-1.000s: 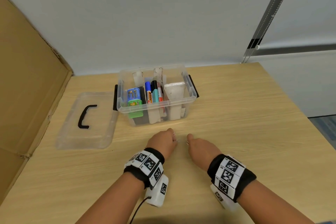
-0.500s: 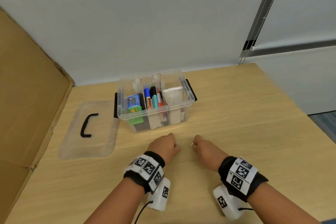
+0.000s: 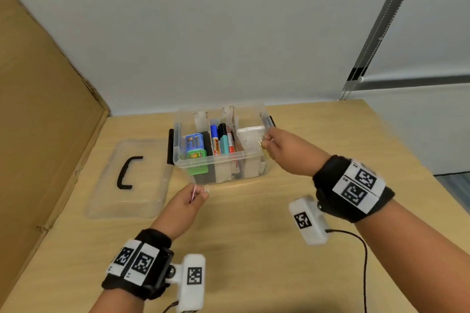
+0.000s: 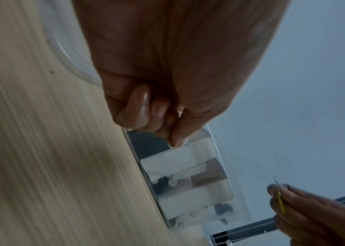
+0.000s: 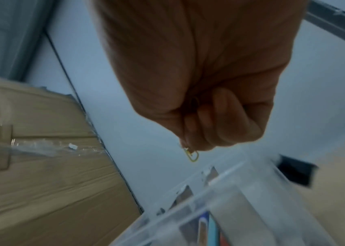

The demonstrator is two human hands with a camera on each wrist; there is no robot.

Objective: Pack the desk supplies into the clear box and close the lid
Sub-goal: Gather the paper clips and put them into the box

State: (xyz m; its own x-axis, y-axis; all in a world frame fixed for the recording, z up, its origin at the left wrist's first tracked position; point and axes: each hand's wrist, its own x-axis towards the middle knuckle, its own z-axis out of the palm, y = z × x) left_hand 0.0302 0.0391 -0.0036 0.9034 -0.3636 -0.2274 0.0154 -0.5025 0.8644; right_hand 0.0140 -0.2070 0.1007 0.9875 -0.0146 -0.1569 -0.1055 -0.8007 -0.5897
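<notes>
The clear box (image 3: 254, 160) stands open mid-table and holds markers (image 3: 220, 143), a blue case (image 3: 194, 142), a green item (image 3: 196, 154) and a white block (image 3: 250, 138) between dividers. My right hand (image 3: 265, 141) hangs over the box's right compartment and pinches yellow paper clips (image 5: 192, 154). My left hand (image 3: 201, 192) hovers just in front of the box with fingers curled, pinching small pink and white paper clips (image 3: 195, 190). In the left wrist view only a pink tip (image 4: 180, 113) shows between the fingers. The lid (image 3: 106, 201) lies flat to the box's left.
A large cardboard sheet (image 3: 43, 134) leans along the table's left side. A grey wall runs behind the box. The table edge (image 3: 407, 134) falls away at the right. A cable (image 3: 363, 262) trails from the right wrist camera across the near table.
Both hands have lifted off the table. The right hand moved forward and up over the box's right compartment with its clips. The left hand moved slightly forward toward the box front.
</notes>
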